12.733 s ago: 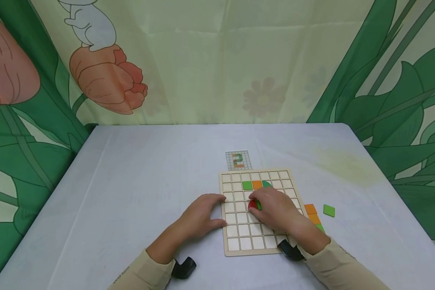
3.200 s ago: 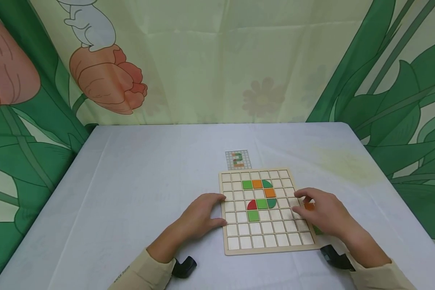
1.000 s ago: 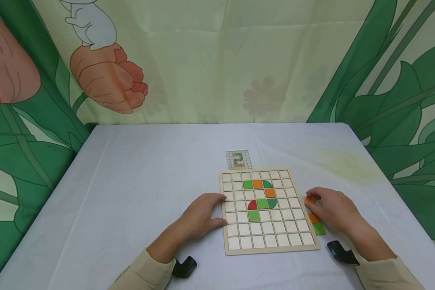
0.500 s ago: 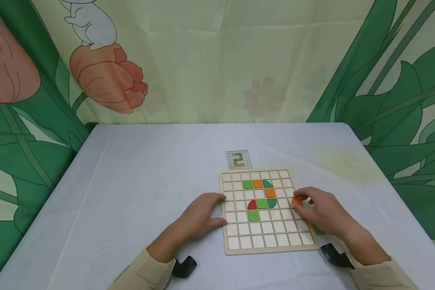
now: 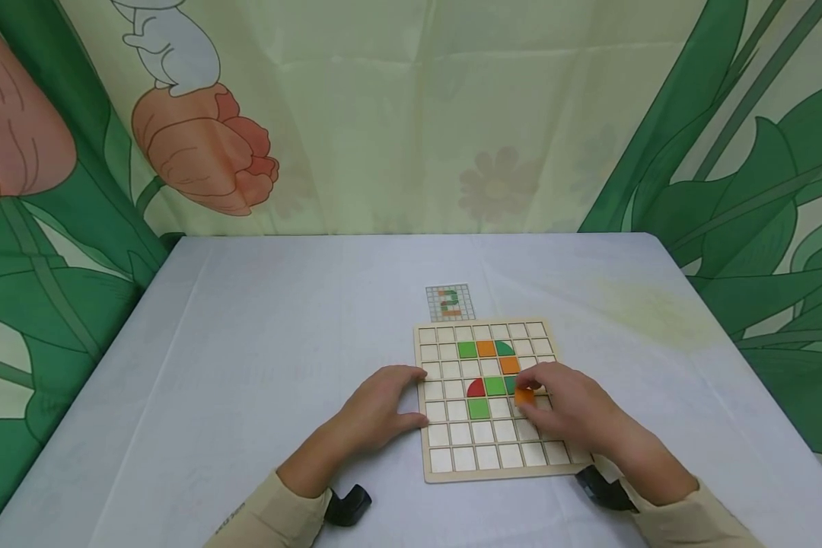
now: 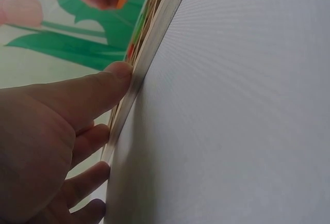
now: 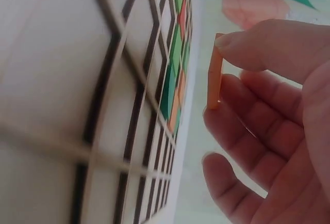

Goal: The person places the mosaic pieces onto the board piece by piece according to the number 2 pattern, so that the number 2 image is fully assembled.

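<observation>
A wooden grid board [image 5: 479, 477] lies on the white-covered table. My left hand [image 5: 380, 411] rests at its left edge, thumb and fingers spread and touching the rim, also seen close in the left wrist view. My right hand [image 5: 578, 403] is over the board's right half, pinching an orange square tile [image 5: 524, 396] between thumb and fingertips. In the right wrist view, this orange tile [image 7: 214, 72] stands edge-on, clear of the grid. Set in the cells are green squares [image 5: 478, 409], orange squares [image 5: 510, 365], a red quarter-round [image 5: 476, 388] and dark green quarter-rounds [image 5: 504, 348].
A small card [image 5: 450, 303] printed with a coloured figure on a grid lies just beyond the board's far edge. Black wrist cameras [image 5: 348, 506] hang below both sleeves. A printed cloth [image 5: 383, 114] stands behind the table.
My right hand has taken an orange tile from beside the board and carried it left over the grid. Since the earliest frame, a green square has appeared below the red piece. My left hand stays put.
</observation>
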A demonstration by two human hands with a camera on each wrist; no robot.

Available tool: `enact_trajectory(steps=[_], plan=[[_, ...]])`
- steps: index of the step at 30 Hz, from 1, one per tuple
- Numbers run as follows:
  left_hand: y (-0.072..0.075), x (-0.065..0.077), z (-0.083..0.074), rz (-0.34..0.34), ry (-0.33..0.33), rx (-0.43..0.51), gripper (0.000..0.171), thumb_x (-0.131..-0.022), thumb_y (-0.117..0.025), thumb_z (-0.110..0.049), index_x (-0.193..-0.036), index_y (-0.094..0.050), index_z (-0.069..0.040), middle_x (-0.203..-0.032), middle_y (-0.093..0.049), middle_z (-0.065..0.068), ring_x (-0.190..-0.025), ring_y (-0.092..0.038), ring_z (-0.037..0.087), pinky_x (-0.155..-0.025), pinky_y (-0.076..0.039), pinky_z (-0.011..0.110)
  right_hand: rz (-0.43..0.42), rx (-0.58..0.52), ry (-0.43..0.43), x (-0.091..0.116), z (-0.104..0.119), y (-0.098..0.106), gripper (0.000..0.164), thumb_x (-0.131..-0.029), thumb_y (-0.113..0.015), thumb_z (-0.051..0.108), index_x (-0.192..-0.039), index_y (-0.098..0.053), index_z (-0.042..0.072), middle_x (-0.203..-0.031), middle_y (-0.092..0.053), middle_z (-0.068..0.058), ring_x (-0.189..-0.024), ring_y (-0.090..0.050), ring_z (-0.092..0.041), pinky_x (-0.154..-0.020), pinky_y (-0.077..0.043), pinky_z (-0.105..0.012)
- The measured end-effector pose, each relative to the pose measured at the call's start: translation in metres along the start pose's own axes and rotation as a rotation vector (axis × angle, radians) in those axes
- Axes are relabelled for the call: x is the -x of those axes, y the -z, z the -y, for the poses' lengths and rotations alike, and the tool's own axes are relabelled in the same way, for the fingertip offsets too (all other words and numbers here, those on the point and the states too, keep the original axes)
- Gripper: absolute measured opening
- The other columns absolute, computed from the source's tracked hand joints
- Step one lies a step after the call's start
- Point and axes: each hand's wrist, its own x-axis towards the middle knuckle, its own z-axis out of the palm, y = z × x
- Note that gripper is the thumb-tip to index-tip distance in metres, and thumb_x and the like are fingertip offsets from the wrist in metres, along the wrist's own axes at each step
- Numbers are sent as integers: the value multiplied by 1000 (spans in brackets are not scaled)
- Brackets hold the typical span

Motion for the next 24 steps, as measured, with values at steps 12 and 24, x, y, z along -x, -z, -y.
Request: enact_trajectory(steps=[12, 24], plan=[[0, 0, 1, -2, -6, -5, 61, -85, -82, -27, -137, -56, -6, -137, -57, 7, -132, -48, 26, -110, -39, 43, -9, -41, 122, -5, 10, -12, 28, -85, -78, 12, -110, -68, 4, -104, -67, 3, -94, -63, -17, -85, -55, -39], [2, -1, -1, -3, -8, -5, 61, -86, -82, -27, -137, -56, -6, -137, -57, 7, -132, -47, 25, -111, -38, 42, 41, -6, 148, -5, 21, -21, 19, -89, -74, 17, -107, -68, 13, -101, -64, 11, -97, -61, -15, -89, -53, -39]])
